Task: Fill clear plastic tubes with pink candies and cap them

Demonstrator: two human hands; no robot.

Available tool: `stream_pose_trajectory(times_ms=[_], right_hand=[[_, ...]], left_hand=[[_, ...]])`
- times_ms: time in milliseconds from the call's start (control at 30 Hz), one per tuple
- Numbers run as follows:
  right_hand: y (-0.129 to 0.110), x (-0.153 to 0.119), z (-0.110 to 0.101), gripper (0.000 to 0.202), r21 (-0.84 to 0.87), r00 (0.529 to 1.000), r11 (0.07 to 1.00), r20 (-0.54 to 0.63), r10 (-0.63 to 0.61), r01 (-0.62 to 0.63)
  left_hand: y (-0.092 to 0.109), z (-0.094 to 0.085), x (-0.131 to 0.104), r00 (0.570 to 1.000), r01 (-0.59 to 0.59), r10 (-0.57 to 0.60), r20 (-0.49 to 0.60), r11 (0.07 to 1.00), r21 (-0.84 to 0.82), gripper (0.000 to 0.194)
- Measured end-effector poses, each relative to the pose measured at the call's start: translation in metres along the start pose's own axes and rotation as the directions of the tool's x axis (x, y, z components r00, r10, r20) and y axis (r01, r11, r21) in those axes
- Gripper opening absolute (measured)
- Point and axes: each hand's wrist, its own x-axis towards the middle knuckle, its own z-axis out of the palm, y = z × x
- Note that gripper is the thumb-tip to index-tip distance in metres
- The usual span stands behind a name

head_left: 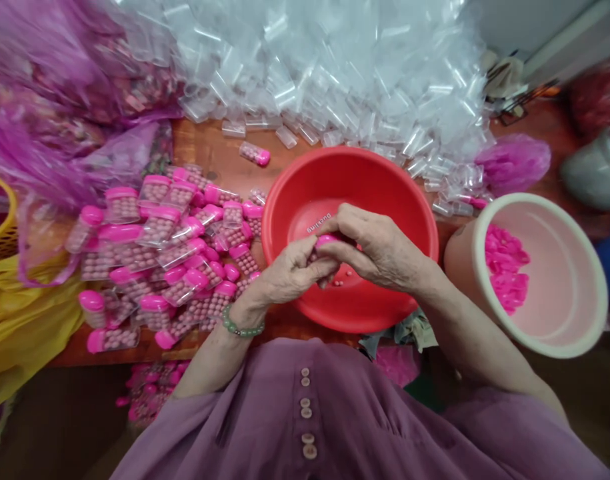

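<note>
Head view shows both hands closed together on a small pink-capped container [327, 241], held above a round red plastic basin [279, 193]. The left hand [295, 270] wraps around its body; the right hand [377, 247] curls over the cap end. Finished-looking work lies to the left: a heap of clear plastic containers filled with pink beads and capped in bright pink [157, 250], plus one lone capped container [255, 154] beyond the basin. Much appears left to do, judging by the large mound of clear, uncapped plastic cylinders [295, 60] at the back and the loose bright-pink caps [505, 267] inside a pale plastic bucket [601, 293]. Few loose pink beads [339, 283] show in the basin, though the hands hide part of its floor. Fingers cover most of the held container, so its fill and whether its cap is fully seated cannot be told. The cylinder mound blurs and runs off the top edge.
</note>
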Motion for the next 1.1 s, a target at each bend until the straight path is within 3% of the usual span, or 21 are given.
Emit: stream_pose_trajectory(times_ms=[167,367,500,633,767,900,1000,1100], right_hand=[[-0.002,-0.007,-0.012,0.053,0.131,0.989,0.985,0.086,-0.124,0.112],[-0.007,-0.013,-0.003,0.037,0.103,0.983,0.979,0.030,-0.180,0.176],[-0.020,-0.020,0.002,0.035,-0.114,0.972,0.965,0.013,-0.235,0.235],[-0.029,-0.030,0.006,0.038,-0.374,0.942,0.884,-0.069,-0.329,0.282],[-0.032,-0.037,0.009,0.039,-0.480,0.923,0.837,-0.126,-0.364,0.264],[-0.031,-0.036,0.008,0.037,-0.427,0.932,0.871,-0.148,-0.330,0.241],[-0.026,-0.034,0.004,0.034,-0.204,0.969,0.964,-0.142,-0.200,0.169],[-0.017,-0.032,0.001,0.028,0.062,0.986,0.990,-0.115,-0.117,0.124]], left_hand=[[-0.001,-0.010,-0.003,0.968,0.136,-0.078,0.239,0.962,-0.236,0.044],[-0.002,-0.008,-0.008,0.929,0.201,-0.044,0.367,0.894,-0.401,0.040],[-0.006,-0.002,-0.013,0.903,0.265,-0.012,0.430,0.802,-0.535,0.035],[-0.010,0.003,-0.011,0.861,0.311,0.047,0.506,0.739,-0.598,0.032],[-0.009,0.006,-0.007,0.835,0.330,0.078,0.544,0.720,-0.610,0.030],[-0.001,0.002,-0.006,0.852,0.254,0.068,0.519,0.813,-0.524,0.033],[0.010,-0.005,-0.008,0.909,0.129,-0.004,0.417,0.954,-0.270,0.033],[0.019,-0.009,-0.010,0.941,0.049,-0.054,0.334,0.999,0.022,0.024]])
